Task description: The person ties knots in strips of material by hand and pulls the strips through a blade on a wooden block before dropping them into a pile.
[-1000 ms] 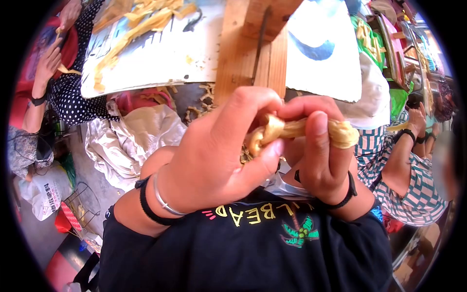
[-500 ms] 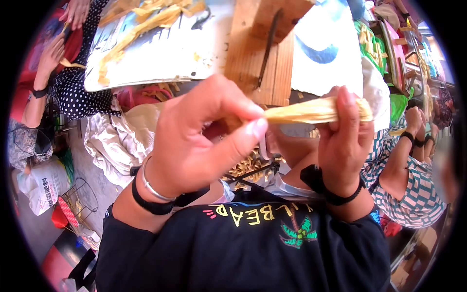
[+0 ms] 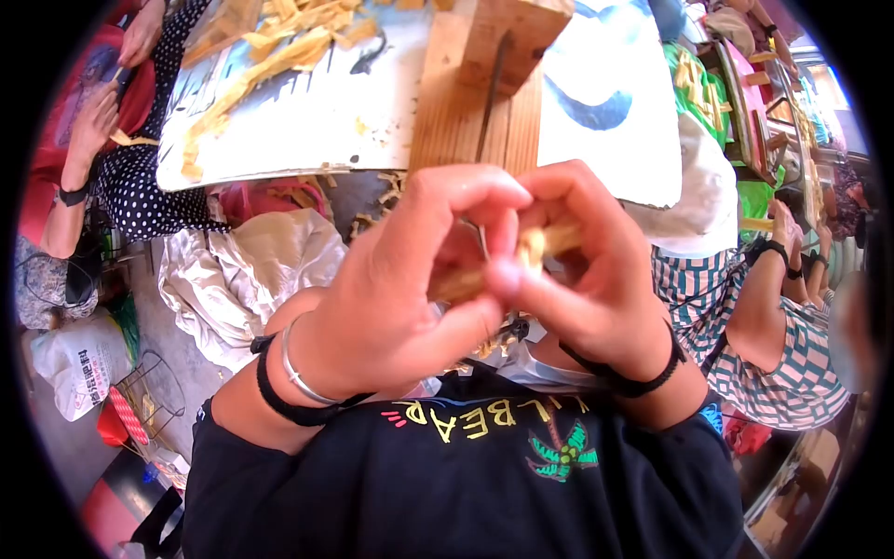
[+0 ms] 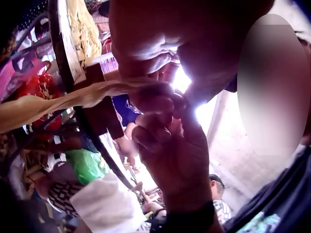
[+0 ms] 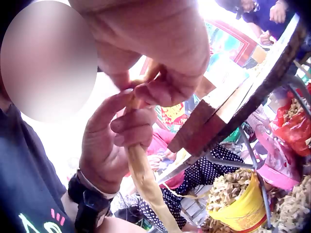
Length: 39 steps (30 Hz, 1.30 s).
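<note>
In the head view, a yellowish strip is bent in a small fold or knot between two hands held fingertip to fingertip. My left hand pinches it on the left, thumb and index finger curled round it. From the other side my right hand grips it, with the thumb tip close to the left thumb. The right wrist view has a long flat tail of the strip hanging below the left hand. Another length runs to the right hand's fingers in the left wrist view. The fingers partly hide the knot.
Ahead is a white board with loose strips. A wooden block stand with a metal rod rises beyond the hands. A yellow bucket of pieces stands under the table. Other people sit at both sides.
The hands were apart half a second ago with the strip stretched between them. Now they have come together, and the strip is bent between the fingertips.
</note>
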Each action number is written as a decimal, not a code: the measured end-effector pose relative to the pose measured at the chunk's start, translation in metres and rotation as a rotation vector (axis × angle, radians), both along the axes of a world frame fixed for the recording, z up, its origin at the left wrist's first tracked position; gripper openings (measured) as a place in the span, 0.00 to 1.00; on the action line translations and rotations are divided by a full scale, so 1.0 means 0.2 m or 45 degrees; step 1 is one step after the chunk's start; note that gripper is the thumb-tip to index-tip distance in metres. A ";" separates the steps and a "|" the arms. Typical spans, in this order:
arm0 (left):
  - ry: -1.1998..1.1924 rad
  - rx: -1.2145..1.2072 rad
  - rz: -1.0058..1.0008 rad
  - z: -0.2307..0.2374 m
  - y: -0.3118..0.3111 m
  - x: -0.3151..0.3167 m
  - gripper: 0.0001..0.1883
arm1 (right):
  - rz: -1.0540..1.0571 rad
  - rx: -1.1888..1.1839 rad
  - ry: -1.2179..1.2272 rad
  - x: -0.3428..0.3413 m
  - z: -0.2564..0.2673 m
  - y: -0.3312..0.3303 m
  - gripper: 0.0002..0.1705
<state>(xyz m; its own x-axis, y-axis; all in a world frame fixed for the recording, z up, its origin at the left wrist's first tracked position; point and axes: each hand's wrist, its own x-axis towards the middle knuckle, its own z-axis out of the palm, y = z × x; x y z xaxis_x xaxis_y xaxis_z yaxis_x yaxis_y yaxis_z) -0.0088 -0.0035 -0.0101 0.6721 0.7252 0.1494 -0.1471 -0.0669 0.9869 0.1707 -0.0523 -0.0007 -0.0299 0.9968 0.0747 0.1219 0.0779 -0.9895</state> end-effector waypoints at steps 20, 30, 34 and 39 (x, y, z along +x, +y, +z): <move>0.473 0.445 0.703 -0.12 0.10 0.09 0.06 | -0.496 0.394 -0.481 0.03 -0.14 0.06 0.09; -0.261 -0.229 0.168 0.04 -0.10 0.08 0.22 | -0.224 0.667 -0.401 -0.06 -0.08 -0.10 0.13; 0.028 -0.147 0.098 0.04 -0.05 0.03 0.31 | -0.058 0.258 0.613 -0.06 0.00 -0.09 0.14; 0.157 0.139 0.332 0.05 0.05 -0.03 0.15 | -0.051 0.051 0.780 0.22 0.11 -0.04 0.16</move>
